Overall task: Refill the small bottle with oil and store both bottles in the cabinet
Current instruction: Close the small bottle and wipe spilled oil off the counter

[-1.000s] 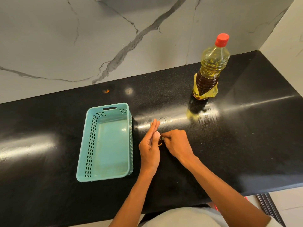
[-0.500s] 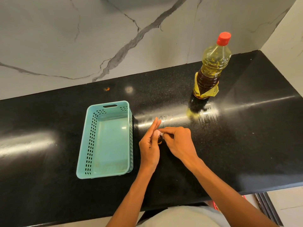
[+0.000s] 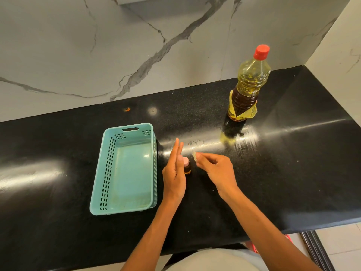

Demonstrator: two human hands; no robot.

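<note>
Small amber bottle [image 3: 187,166] stands upright on the black countertop [image 3: 293,173], pink cap on, just right of the teal perforated basket [image 3: 125,169]. My left hand [image 3: 174,173] steadies it: thumb against the cap, other fingers straight and extended past it. My right hand [image 3: 216,169] is just beside the bottle, apart from it, thumb and forefinger pinched on a small pale scrap [image 3: 193,154]; cannot identify it. Large oil bottle [image 3: 247,89], red cap on, stands upright well behind, near the marble wall [image 3: 97,45].
</note>
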